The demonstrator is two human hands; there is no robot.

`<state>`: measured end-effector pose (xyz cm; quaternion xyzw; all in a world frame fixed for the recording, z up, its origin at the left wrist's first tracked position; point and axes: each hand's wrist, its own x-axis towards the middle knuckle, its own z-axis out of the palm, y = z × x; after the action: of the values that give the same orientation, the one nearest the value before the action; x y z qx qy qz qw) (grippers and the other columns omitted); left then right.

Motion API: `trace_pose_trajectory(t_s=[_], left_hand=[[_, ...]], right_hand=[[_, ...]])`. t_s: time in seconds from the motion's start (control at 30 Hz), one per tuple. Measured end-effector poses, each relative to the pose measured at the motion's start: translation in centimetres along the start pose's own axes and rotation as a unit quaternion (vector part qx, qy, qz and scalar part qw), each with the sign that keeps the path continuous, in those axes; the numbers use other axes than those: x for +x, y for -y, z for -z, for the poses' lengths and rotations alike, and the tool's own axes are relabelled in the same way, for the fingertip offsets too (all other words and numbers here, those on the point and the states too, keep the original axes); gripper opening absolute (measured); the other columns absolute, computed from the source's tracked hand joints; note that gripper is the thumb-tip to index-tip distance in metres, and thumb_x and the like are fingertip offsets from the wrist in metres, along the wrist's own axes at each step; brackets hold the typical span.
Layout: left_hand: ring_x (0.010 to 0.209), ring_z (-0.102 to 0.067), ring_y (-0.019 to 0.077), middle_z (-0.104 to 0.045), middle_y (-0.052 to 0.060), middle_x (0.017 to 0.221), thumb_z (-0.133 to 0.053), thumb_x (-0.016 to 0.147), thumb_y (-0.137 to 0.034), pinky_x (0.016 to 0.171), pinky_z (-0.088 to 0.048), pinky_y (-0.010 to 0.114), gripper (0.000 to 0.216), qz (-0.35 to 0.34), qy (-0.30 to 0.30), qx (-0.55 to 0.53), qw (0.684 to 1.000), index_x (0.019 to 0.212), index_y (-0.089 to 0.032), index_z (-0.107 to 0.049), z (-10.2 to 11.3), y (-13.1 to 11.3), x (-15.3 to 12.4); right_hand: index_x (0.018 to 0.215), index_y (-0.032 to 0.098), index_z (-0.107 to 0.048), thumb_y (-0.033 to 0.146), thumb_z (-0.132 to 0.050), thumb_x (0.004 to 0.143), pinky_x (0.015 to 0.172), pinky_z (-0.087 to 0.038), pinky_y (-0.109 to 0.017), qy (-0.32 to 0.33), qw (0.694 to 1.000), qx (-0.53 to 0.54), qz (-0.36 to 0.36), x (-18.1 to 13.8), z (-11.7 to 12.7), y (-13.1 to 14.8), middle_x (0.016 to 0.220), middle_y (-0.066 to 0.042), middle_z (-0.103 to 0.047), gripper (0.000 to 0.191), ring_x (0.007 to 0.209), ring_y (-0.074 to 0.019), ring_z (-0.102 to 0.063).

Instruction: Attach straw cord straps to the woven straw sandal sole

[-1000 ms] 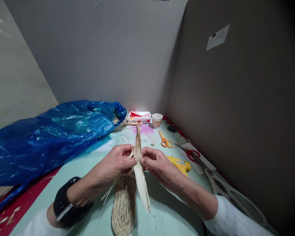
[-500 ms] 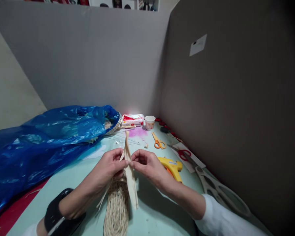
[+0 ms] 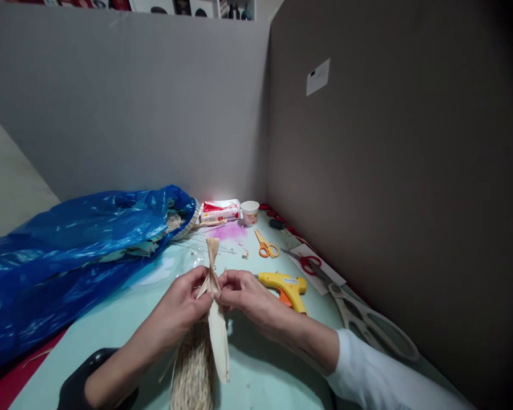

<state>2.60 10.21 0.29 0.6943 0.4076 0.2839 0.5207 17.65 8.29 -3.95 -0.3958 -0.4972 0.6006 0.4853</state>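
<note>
My left hand and my right hand meet over the pale green table, both pinched on a pale dried leaf strip. The strip stands up between the fingertips and hangs down wide below them. Under the hands lies a woven straw piece, an oval plaited mat running toward me. Thin loose straw ends stick out at its left side. A black wristband sits on my left wrist.
A yellow glue gun lies just right of my right hand. Orange scissors, red-handled scissors and large grey shears lie along the right wall. A blue plastic bag covers the left; a paper cup stands at the back.
The view has swung right and down, so everything sits further left and lower. The leaf strip's upright end is shorter above my fingers. Both hands stay pinched on it.
</note>
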Motion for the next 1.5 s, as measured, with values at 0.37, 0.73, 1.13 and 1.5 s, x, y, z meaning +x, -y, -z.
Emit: trace_pose_trajectory(t_s=[0.37,0.73,1.13,1.5], left_hand=[[0.080,-0.053,0.0182,-0.056,0.002,0.088,-0.063,0.076,-0.031,0.073,-0.045,0.030,0.024,-0.010,0.073,-0.042,0.996,0.092,-0.016,-0.051,1.0,-0.2,-0.2],[0.056,-0.045,0.0082,-0.053,-0.005,0.071,-0.067,0.069,-0.017,0.050,-0.033,0.019,0.022,0.019,0.032,-0.118,0.992,0.086,-0.017,-0.052,1.0,-0.6,-0.1],[0.057,-0.035,0.0065,-0.054,-0.002,0.080,-0.066,0.080,-0.029,0.050,-0.026,0.020,0.026,0.018,0.020,-0.188,0.982,0.103,-0.018,-0.060,1.2,-0.3,-0.2],[0.040,-0.021,0.0015,-0.039,-0.011,0.054,-0.072,0.078,-0.035,0.038,-0.018,0.017,0.026,-0.009,-0.075,-0.285,0.955,0.081,-0.016,-0.055,0.3,-0.3,0.0]], right_hand=[[0.069,0.016,-0.056,0.017,-0.062,0.058,0.057,-0.028,-0.023,0.056,0.993,0.075,-0.066,-0.2,-0.1,1.4,0.062,0.005,-0.047,0.013,0.057,-0.0084,-0.038],[0.074,0.014,-0.059,0.030,-0.073,0.070,0.062,-0.029,-0.024,0.093,0.994,0.057,-0.028,-0.3,0.4,1.9,0.071,0.001,-0.049,0.022,0.065,-0.0107,-0.039],[0.077,0.019,-0.049,0.039,-0.059,0.089,0.065,-0.029,-0.027,0.035,0.993,-0.074,0.089,-0.2,0.3,1.3,0.073,0.004,-0.043,0.025,0.068,-0.0127,-0.036],[0.073,0.019,-0.045,0.021,-0.065,0.073,0.060,-0.029,-0.025,0.036,0.985,-0.132,0.103,-0.5,-0.6,1.7,0.066,0.007,-0.040,0.020,0.064,-0.0110,-0.034]])
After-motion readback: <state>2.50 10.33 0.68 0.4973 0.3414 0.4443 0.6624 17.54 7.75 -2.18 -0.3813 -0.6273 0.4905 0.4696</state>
